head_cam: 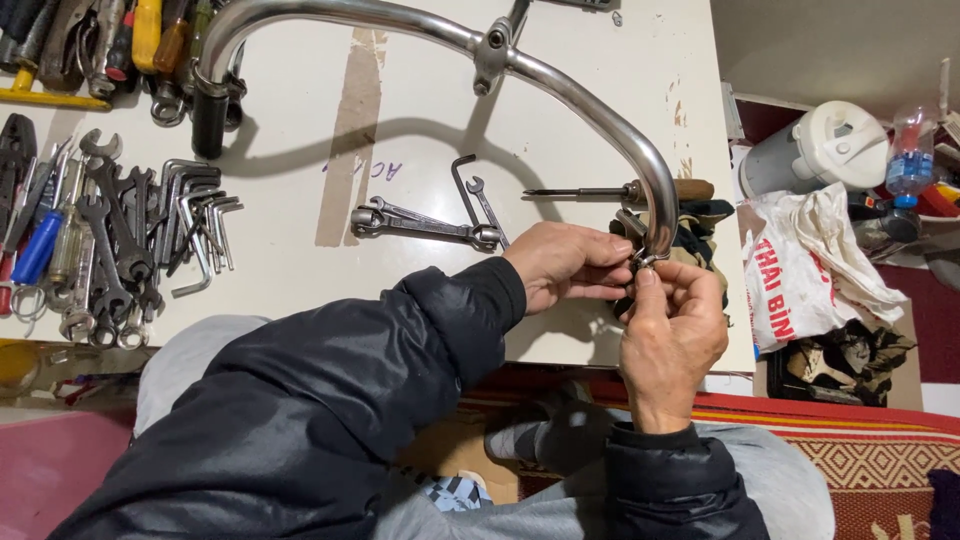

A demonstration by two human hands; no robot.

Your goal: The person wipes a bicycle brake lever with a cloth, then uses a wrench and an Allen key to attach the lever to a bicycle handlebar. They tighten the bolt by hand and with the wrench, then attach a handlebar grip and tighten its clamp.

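1. Fingers (612, 262) of left hand (563, 265) pinched narrow on small metal clamp (646, 259) at right end of chrome handlebar (575, 85).
2. Fingers (652, 285) of right hand (672, 335) closed on same clamp from below, thumb pressed up against it.
3. Both hands touching each other at bar end, over near right edge of white worktop (290, 270).
4. Handlebar lying across worktop in wide arch, black grip (209, 122) on left end, stem clamp (493, 45) at top of arch.
5. Screwdriver (600, 191) with brown handle lying just beside bar end, tip pointing left.
6. Dark rag or gloves (700, 230) bunched under bar end, partly hidden by hands.
7. 2 or more spanners (425, 224) lying together left of left hand, bent hex key (462, 185) and small spanner just above them.
8. Pile of spanners and hex keys (150, 235) spread along left of worktop, screwdrivers and pliers at far left edge.
9. White plastic bag (805, 265) and white jug (820, 145) on floor, right of worktop.
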